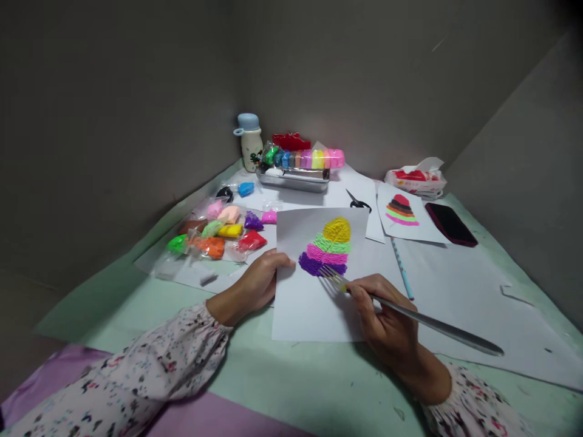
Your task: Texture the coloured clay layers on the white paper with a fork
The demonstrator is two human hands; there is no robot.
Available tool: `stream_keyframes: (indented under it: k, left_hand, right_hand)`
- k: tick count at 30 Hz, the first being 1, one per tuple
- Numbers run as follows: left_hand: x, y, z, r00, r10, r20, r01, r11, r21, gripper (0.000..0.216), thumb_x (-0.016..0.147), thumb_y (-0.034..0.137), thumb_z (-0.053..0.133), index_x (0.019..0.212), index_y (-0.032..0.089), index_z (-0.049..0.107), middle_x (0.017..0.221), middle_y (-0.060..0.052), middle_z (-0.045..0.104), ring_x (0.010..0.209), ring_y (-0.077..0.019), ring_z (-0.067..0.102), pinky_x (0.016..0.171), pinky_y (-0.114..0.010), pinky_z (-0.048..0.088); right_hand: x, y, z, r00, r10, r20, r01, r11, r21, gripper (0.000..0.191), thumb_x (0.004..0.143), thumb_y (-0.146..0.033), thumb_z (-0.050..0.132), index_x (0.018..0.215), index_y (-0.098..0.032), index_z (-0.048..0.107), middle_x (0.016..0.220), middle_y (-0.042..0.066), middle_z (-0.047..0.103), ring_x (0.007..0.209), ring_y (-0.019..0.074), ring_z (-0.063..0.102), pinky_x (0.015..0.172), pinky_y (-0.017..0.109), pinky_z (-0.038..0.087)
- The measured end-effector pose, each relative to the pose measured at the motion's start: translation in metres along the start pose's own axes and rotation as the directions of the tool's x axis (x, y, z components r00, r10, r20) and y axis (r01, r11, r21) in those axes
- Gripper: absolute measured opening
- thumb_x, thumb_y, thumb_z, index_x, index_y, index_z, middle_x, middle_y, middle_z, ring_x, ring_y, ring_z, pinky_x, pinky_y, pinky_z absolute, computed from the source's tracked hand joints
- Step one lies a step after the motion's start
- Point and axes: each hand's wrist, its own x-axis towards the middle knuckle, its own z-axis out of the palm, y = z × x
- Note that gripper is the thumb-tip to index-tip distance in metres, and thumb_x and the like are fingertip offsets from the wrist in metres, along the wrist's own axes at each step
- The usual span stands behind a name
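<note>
My left hand (257, 280) grips the left edge of a white sheet of paper (314, 315), thumb on top. On the sheet is a layered clay shape (328, 247): yellow at the top, then light green, pink and purple, with lined texture across the bands. A metal fork (437, 325) is pinched in my right hand (385, 315). Its tines touch or hover just over the purple band; I cannot tell which. A small yellow bit shows at the fork's neck. The fork's long handle points to the lower right.
Bagged clay pieces (230, 230) lie at left. Behind stand a bottle (250, 142), a metal tin (294, 181) and a clay pack (314, 159). Scissors (359, 203), a second clay picture (401, 210), a pencil (402, 267), a phone (450, 223) and tissues (416, 179) are at right.
</note>
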Motion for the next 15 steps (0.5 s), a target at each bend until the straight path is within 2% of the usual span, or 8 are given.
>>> stream_keyframes:
  k: [15]
  left_hand:
    - [-0.0003,0.0022,0.0011,1.000,-0.008,-0.013,0.008,1.000,-0.027,0.012,0.064,0.009,0.055,0.073,0.016,0.053,0.062,0.000,0.059,0.054,-0.0149,0.059,0.060,-0.031,0.050]
  right_hand:
    - [0.0013,-0.0006,-0.0018,1.000,-0.005,-0.029,0.004,0.999,-0.034,0.013,0.088,-0.013,0.053,0.085,-0.018,0.064,0.072,0.003,0.066,0.067,0.0149,0.061,0.062,0.029,0.047]
